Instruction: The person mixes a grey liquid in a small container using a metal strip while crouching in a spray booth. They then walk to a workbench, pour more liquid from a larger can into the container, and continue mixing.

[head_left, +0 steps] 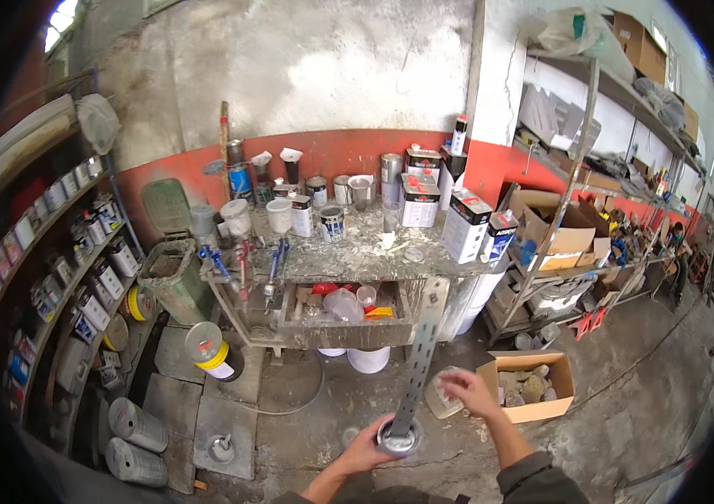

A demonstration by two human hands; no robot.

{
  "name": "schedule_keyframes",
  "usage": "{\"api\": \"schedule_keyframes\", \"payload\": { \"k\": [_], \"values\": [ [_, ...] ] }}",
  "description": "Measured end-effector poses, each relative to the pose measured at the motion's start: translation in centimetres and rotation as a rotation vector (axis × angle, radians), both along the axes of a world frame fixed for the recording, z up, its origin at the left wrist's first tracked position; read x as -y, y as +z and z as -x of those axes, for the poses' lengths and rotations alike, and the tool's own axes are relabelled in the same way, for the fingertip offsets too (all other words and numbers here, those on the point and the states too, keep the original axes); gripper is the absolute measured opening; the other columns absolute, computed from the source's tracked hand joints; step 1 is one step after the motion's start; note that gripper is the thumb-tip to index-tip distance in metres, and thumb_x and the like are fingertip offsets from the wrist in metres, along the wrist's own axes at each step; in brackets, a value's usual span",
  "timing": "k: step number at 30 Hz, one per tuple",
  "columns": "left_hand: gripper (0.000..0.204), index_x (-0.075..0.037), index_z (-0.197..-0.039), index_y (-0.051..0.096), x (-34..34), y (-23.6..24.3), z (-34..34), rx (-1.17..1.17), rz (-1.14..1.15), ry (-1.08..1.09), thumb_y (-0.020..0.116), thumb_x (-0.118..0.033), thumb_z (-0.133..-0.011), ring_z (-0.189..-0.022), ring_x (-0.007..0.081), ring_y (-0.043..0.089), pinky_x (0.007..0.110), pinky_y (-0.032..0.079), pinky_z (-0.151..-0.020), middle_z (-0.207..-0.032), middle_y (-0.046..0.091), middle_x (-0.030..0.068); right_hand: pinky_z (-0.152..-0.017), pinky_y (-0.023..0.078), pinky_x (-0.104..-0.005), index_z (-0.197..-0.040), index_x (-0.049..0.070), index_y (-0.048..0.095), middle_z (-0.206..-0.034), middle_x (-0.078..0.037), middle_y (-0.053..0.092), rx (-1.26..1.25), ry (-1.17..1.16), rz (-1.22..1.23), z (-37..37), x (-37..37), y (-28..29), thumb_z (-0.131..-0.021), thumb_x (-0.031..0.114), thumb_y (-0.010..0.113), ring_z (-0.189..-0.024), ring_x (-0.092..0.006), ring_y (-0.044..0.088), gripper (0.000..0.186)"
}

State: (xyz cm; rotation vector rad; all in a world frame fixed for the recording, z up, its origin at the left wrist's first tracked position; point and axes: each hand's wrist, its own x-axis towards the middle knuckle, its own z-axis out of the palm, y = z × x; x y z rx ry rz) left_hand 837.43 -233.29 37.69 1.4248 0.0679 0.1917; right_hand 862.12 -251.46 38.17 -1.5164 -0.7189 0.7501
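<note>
My left hand (365,449) is wrapped around a small round metal can (412,445) low in the middle of the view. A long grey metal strip with slots (421,353) stands in the can, tilted slightly to the right, its upper end free. Pale grey material shows inside the can. To the right of the strip, my right hand (473,393) hovers with bent fingers apart and nothing visible in them. Behind that hand is a pale, dirty container (441,399); whether the fingers touch it I cannot tell.
Ahead stands a stained workbench (349,262) bearing several cans and cups, with an open drawer (344,336) beneath. A cardboard box (533,412) of lumpy things is on the floor at right. Shelves of cans (71,252) line the left; a yellow-banded bucket (214,353) stands nearby.
</note>
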Motion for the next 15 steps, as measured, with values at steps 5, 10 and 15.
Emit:
{"api": "schedule_keyframes", "payload": {
  "k": [5,10,15],
  "values": [
    [0.082,-0.005,-0.144,0.047,-10.9,-1.6,-14.6,-0.01,-0.05,-0.153,0.084,-0.005,-0.071,-0.129,0.0186,0.05,0.035,0.039,-0.111,-0.141,0.052,0.0071,-0.081,0.053,-0.0288,-0.132,0.0,0.058,-0.117,-0.008,0.07,0.043,0.321,0.054,-9.0,-11.4,10.0,-0.086,0.014,0.078,-0.097,-0.0113,0.064,0.052],
    [0.08,-0.005,-0.141,0.049,-18.7,0.0,-29.6,0.072,-0.194,-0.196,0.084,-0.004,-0.069,-0.13,0.0224,0.051,0.036,0.04,-0.111,-0.14,0.054,0.0102,-0.063,0.052,-0.0307,-0.1,-0.003,0.072,-0.077,-0.011,0.071,0.52,-0.037,0.198,-18.8,-19.1,12.6,-0.086,0.02,0.078,-0.066,-0.0134,0.064,0.027],
    [0.078,-0.007,-0.135,0.054,-23.9,0.3,-42.9,0.008,-0.159,-0.109,0.089,-0.008,-0.066,-0.126,0.0207,0.055,0.035,0.042,-0.108,-0.133,0.058,0.0067,-0.049,0.042,-0.0347,-0.077,-0.003,0.071,-0.056,-0.018,0.056,0.804,-0.173,0.334,-30.1,-23.1,12.7,-0.087,0.023,0.077,-0.046,-0.0256,0.057,0.029]
  ]
}}
